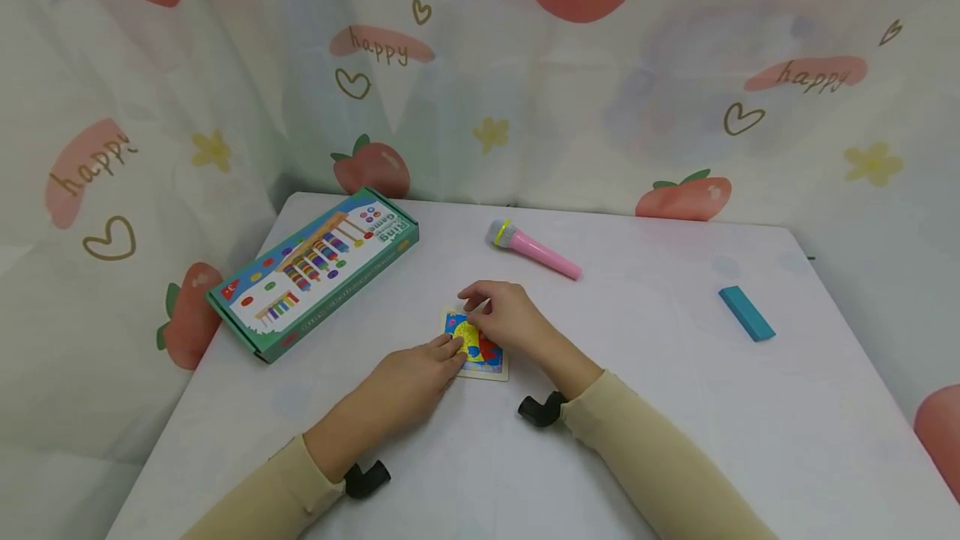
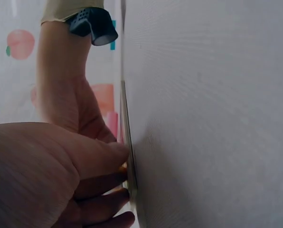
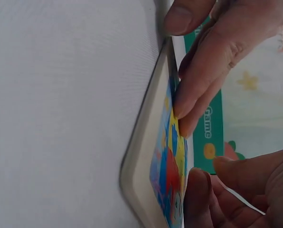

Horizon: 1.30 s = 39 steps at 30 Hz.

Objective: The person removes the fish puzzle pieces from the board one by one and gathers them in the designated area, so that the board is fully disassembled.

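A small flat picture puzzle board with a pale border lies on the table, showing yellow, red and blue shapes. My left hand rests on its left side, fingertips on the picture. In the right wrist view, the left thumb is at the board's corner. My right hand is over the board's upper right, fingers bent. A gap shows between its thumb and nearest finger, with nothing visible there. That finger is at the picture's edge. In the left wrist view, only the board's thin edge shows.
A green ring game box lies at the back left. Behind the hands is a pink toy microphone. A teal block lies to the right. A printed curtain hangs behind the white table.
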Motion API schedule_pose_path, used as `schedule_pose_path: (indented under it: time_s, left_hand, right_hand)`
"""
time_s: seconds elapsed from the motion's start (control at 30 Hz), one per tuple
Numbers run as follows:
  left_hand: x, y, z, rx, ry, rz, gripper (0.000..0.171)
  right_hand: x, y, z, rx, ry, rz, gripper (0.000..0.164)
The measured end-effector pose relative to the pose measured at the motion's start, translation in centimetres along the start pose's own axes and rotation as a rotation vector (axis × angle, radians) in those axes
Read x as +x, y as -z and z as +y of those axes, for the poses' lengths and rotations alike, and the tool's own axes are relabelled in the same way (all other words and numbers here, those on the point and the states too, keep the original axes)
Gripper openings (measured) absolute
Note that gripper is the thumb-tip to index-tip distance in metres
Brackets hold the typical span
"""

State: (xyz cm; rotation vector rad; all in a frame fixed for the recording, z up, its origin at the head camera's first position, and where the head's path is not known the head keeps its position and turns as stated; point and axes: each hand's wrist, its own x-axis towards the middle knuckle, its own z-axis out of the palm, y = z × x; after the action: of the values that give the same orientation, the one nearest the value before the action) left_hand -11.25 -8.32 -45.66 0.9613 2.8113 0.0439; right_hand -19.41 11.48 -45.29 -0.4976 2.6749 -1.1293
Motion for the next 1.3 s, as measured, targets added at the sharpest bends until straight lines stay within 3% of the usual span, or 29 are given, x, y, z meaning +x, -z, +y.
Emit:
schedule_pose_path:
  time_s: [0.43, 0.67, 1.3]
  left_hand:
    - [-0.3, -0.3, 0.3, 0.023, -0.006, -0.007, 0.052]
    - [-0.5, -0.1, 0.3, 0.020, -0.006, -0.015, 0.048]
    - [-0.3, -0.1, 0.2, 0.042, -0.032, 0.002, 0.047]
  right_hand:
    - [0.4, -1.1, -0.6, -0.052, -0.037, -0.059, 0.032]
    - [0.4, -1.4, -1.0, -0.170, 0.008, -0.098, 0.032]
    - [0.4, -1.7, -1.4, -0.216, 0.004, -0.082, 0.030]
